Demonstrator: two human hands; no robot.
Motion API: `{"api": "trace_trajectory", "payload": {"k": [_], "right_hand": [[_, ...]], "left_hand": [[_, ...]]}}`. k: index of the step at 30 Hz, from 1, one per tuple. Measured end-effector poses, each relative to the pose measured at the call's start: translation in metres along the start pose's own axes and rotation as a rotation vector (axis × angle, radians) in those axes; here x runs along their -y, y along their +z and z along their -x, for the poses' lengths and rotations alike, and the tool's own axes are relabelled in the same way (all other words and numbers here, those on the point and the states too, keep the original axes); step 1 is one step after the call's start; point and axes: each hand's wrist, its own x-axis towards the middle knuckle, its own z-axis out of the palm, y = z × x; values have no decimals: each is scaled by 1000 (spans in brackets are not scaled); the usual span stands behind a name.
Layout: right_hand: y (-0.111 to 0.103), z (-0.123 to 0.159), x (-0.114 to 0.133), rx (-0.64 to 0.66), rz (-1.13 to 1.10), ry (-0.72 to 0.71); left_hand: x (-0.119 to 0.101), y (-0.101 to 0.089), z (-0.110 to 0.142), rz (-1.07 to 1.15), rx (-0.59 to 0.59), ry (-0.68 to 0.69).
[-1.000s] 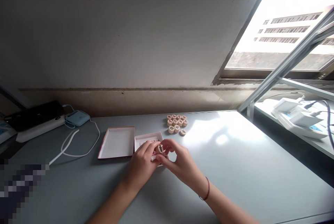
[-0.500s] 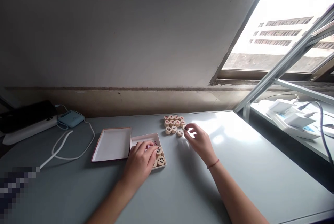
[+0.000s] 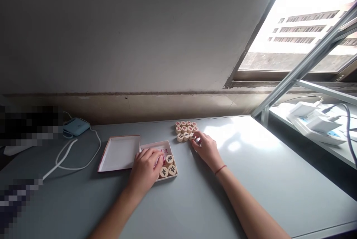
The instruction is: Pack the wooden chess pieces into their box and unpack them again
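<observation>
My left hand (image 3: 146,164) rests over the shallow white box (image 3: 143,145), fingers stretched out and apart from the thumb, with no piece visible in it. Inside the box lie several round wooden Chinese chess pieces (image 3: 164,172) with black characters; my hand covers part of the box. At the back of the desk, more of these pieces (image 3: 184,129) stand in close rows, red-marked ones behind and black-marked ones in front. My right hand (image 3: 206,150) is closed at the right end of the front row, its thumb and fingers around a black-marked piece (image 3: 192,136). The fingers partly hide that end.
An upturned box lid (image 3: 119,153) lies left of the box. Further left are a light blue device (image 3: 76,126) and a looped white cable (image 3: 99,146). White chargers (image 3: 323,123) sit on a shelf at right, beyond a metal frame (image 3: 279,92). A wall backs the desk.
My right hand has moved slightly left and down, bringing its piece against the front row, whose third piece now lines up. My left hand has shifted left, uncovering another piece.
</observation>
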Motion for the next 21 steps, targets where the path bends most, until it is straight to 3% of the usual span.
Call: {"api": "trace_trajectory", "payload": {"k": [5, 8, 14, 21], "right_hand": [[-6, 0, 9, -80, -22, -5], [-15, 5, 25, -99, -154, -46], [-20, 18, 60, 107, -354, -153], [-22, 23, 70, 301, -402, -225]], "left_hand": [[-1, -3, -2, -62, 73, -28], [-5, -5, -4, -60, 122, -25], [-17, -2, -6, -46, 138, -33], [-26, 2, -8, -19, 204, -49]]}}
